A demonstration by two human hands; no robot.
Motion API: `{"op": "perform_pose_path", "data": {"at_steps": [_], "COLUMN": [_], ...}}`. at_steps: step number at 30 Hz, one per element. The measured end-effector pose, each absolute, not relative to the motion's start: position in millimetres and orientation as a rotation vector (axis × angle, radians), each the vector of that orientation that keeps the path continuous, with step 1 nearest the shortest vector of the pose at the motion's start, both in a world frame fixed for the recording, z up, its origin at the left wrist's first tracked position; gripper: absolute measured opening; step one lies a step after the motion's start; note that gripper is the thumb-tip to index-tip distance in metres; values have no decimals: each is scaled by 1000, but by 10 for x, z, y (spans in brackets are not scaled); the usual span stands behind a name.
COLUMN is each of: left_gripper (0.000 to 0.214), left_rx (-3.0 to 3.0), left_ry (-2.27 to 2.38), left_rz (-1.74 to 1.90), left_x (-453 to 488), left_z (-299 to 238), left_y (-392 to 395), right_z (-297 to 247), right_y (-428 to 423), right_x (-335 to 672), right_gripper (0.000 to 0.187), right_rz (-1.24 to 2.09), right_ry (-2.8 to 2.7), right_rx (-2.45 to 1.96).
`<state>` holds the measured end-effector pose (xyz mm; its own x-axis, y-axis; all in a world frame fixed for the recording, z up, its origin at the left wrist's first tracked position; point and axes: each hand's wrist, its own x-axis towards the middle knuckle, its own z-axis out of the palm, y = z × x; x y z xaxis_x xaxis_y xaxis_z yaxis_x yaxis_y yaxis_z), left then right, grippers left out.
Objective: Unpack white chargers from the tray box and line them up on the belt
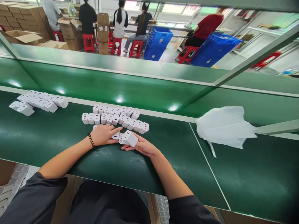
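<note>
Several white charger plugs [116, 117] lie in two rows on the green belt [58, 137] in front of me. My left hand [104, 134], a black coil band on its wrist, rests on the near plugs with fingers stretched flat over them. My right hand [141, 145] lies palm up beside it, fingers curled under a white plug [130, 138] that it holds at the row's right end. Both hands touch the same short row of plugs.
A second batch of white plugs [38, 102] lies at the left of the belt. A white plastic bag [225, 126] sits at the right. Trays of plugs [11, 183] stand below the table edge. People sit on red stools behind, beside cardboard boxes and blue crates [157, 43].
</note>
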<state>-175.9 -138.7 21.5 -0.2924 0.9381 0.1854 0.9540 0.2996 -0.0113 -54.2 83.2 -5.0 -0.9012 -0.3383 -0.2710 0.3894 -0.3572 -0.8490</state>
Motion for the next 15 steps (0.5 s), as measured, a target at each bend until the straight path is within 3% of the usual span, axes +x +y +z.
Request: {"op": "perform_pose_path", "data": {"at_steps": [9, 15], "left_gripper": [56, 64], "left_rx": [-1657, -1588], "left_ry": [-2363, -2248], "left_rz": [-215, -470], "left_x": [-1750, -1635], "left_z": [237, 371], "left_y": [-1354, -1365], "right_z": [-63, -48], "right_y": [936, 861], "right_x": [-568, -568], "right_gripper": [57, 47], "right_rz": [-2386, -2386], "right_ry": [1590, 1607], "right_rx": [269, 161]}}
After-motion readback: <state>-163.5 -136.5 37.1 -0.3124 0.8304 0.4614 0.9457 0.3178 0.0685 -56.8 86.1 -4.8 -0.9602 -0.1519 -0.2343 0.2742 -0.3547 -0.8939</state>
